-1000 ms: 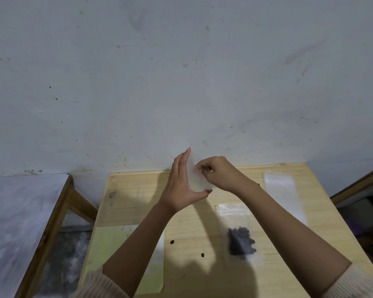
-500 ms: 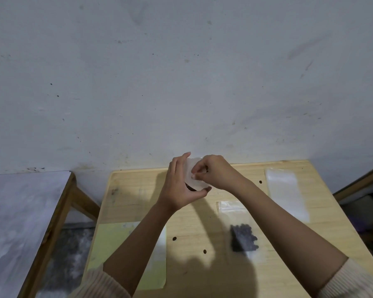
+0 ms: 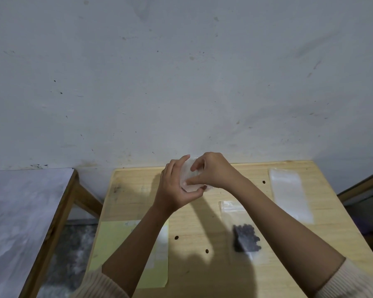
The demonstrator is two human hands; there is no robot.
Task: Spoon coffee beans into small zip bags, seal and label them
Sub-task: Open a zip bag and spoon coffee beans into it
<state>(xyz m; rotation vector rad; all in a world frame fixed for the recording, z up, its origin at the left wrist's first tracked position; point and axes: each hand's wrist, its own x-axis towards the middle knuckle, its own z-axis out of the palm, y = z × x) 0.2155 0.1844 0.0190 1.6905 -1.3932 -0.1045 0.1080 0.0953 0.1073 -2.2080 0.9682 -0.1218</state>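
A small clear zip bag (image 3: 190,179) is held up above the far part of the wooden table (image 3: 202,214). My left hand (image 3: 174,186) cups it from the left with thumb beneath it. My right hand (image 3: 211,171) pinches the bag from the right, fingers curled over its top. What is inside this bag cannot be made out. A second clear zip bag (image 3: 241,231) lies flat on the table to the right, with dark coffee beans (image 3: 246,237) bunched in its lower half. An empty clear bag (image 3: 289,192) lies near the far right corner.
A pale yellow sheet (image 3: 116,244) with a white sheet on it lies at the table's near left. Loose beans (image 3: 176,237) dot the wood. A grey wall rises right behind the table. A white-topped table (image 3: 19,211) stands to the left across a gap.
Both hands have closed in tighter round the held bag and dropped slightly toward the table; my right fingers now curl over the bag's top. The camera view has tilted a little.
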